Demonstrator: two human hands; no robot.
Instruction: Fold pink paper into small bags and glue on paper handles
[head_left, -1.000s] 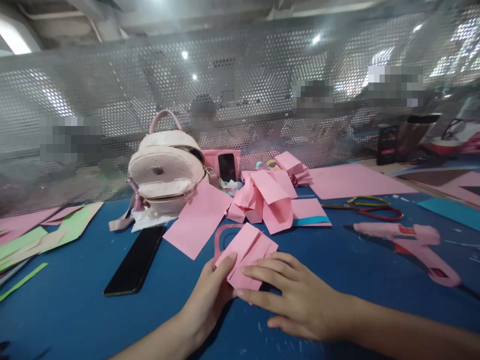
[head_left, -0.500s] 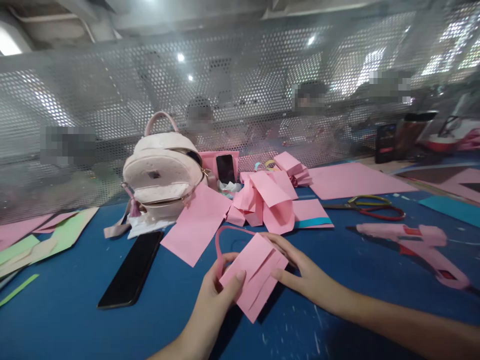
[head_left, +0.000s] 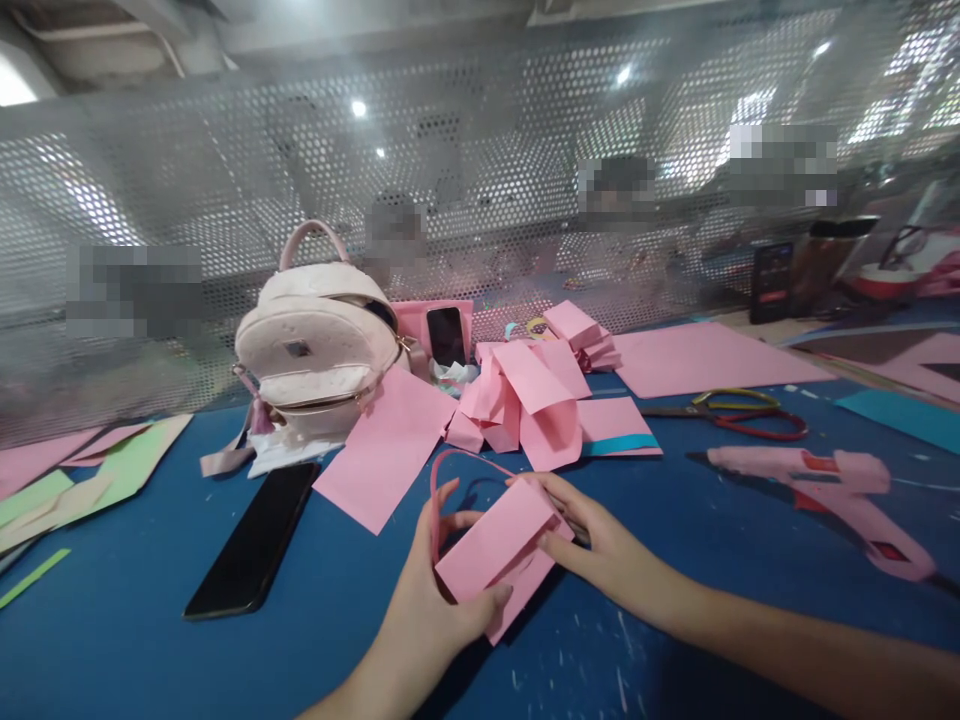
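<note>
Between my hands, above the blue table [head_left: 330,660], is a folded pink paper bag [head_left: 495,545] with a thin paper strip handle [head_left: 435,480] looping up at its back left. My left hand [head_left: 442,590] grips the bag's left and lower side, its thumb on the front and its other fingers partly behind. My right hand [head_left: 581,530] holds the right edge, thumb in front, the other fingers mostly hidden behind the paper. A flap on the bag's front stands raised above the lower panel.
Behind the bag lie folded pink pieces [head_left: 517,400] and a flat pink sheet [head_left: 390,440]. A black phone [head_left: 255,540] and a pale backpack [head_left: 322,340] are on the left. To the right are scissors [head_left: 742,415] and a pink glue gun [head_left: 810,480]. A perforated metal screen [head_left: 495,190] stands behind.
The bag's front flap, which lay flatter before, is now lifted. My left thumb has moved lower and to the right across the paper. The view has shifted slightly.
</note>
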